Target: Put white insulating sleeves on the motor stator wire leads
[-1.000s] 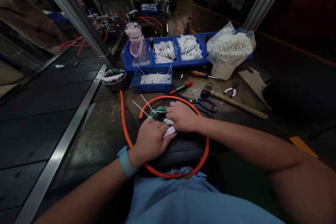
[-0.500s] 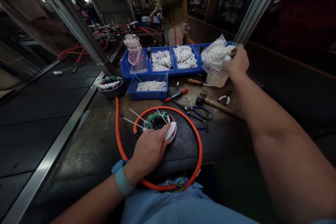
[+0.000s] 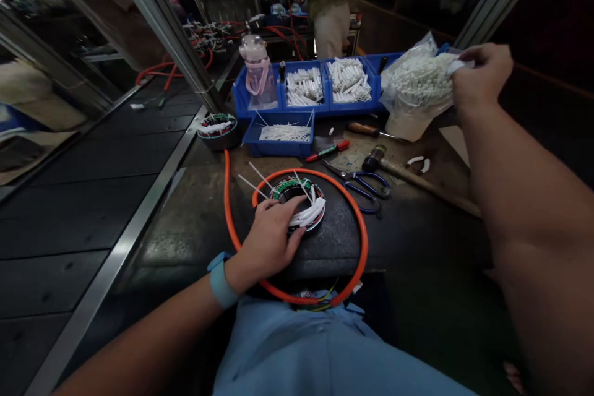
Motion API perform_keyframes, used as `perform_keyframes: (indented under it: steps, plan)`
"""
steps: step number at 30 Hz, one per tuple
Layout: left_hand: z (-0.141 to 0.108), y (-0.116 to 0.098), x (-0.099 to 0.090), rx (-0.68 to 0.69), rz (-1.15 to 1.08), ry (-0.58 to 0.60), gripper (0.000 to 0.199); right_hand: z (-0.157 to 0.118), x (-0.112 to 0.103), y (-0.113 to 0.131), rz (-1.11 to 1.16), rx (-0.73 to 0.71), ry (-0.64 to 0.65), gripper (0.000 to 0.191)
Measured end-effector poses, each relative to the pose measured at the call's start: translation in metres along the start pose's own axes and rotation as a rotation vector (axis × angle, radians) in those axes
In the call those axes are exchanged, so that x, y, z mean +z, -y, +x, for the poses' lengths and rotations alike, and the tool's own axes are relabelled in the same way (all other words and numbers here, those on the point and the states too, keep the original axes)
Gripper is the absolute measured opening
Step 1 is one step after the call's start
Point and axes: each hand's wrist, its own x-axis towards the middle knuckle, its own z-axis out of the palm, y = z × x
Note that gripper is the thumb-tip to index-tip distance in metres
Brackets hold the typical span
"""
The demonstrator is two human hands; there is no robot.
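On the dark bench mat lies a ring-shaped motor stator [image 3: 312,223] with green and red windings, white-sleeved leads and several thin white strips sticking up. My left hand [image 3: 271,232] holds its near left side, thumb and fingers closed around the rim by the white sleeves. An orange hose [image 3: 363,235] loops around the stator. At the back right, a clear plastic bag [image 3: 413,77] packed with small white tubes rests on a translucent tub [image 3: 408,125]. My right hand [image 3: 482,74] pinches the bag's right edge; something white shows at the fingertips.
Blue bins [image 3: 304,105] hold white tubes and a pink bottle [image 3: 257,71]; a blue tray [image 3: 278,147] holds thin white strips. Nearby lie a red marker [image 3: 328,151], scissors [image 3: 366,189], a screwdriver [image 3: 364,129] and a mallet [image 3: 417,179]. Another stator [image 3: 217,132] sits left. A person [image 3: 329,6] stands behind.
My right hand has moved right and slightly up, drawing the bag's edge with it. The left hand has shifted a little on the stator, uncovering more white sleeves. The view has swung slightly.
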Motion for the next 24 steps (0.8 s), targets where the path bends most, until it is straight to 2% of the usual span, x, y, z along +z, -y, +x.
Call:
perform_keyframes:
  steps: [3, 5, 6, 8, 10, 11, 13, 15, 17, 19, 24]
  plan:
    - [-0.002, -0.001, 0.002, -0.049, -0.040, -0.060, 0.048, -0.004, -0.014, 0.040, 0.217, -0.016, -0.195, 0.040]
    - [-0.002, -0.002, 0.005, -0.090, -0.078, -0.104, 0.046, -0.033, -0.031, 0.074, 0.452, -0.120, -0.195, 0.042]
    - [-0.003, -0.003, 0.006, -0.107, -0.097, -0.121, 0.046, -0.058, -0.041, 0.091, 0.523, -0.203, -0.180, 0.033]
    - [-0.003, -0.003, 0.008, -0.123, -0.121, -0.143, 0.046, -0.126, -0.064, 0.119, 0.606, -0.295, -0.017, 0.021]
    - [-0.003, -0.004, 0.009, -0.124, -0.126, -0.149, 0.047, -0.203, -0.084, 0.135, 0.672, -0.421, 0.362, 0.025]
    - [-0.003, -0.004, 0.009, -0.120, -0.124, -0.148, 0.048, -0.239, -0.092, 0.137, 0.689, -0.524, 0.600, 0.026]
    - [-0.003, -0.004, 0.009, -0.113, -0.110, -0.143, 0.050, -0.300, -0.102, 0.132, 0.738, -0.583, 0.733, 0.029]
    - [-0.003, -0.004, 0.008, -0.105, -0.091, -0.133, 0.053, -0.341, -0.103, 0.119, 0.774, -0.555, 0.750, 0.036]
    - [-0.002, -0.004, 0.008, -0.099, -0.080, -0.123, 0.055, -0.364, -0.099, 0.105, 0.784, -0.491, 0.740, 0.045]
    - [-0.002, -0.004, 0.009, -0.098, -0.076, -0.120, 0.053, -0.375, -0.096, 0.095, 0.786, -0.453, 0.741, 0.053]
    - [-0.003, -0.003, 0.010, -0.070, -0.030, -0.097, 0.052, -0.373, -0.095, 0.096, 0.800, -0.459, 0.696, 0.052]
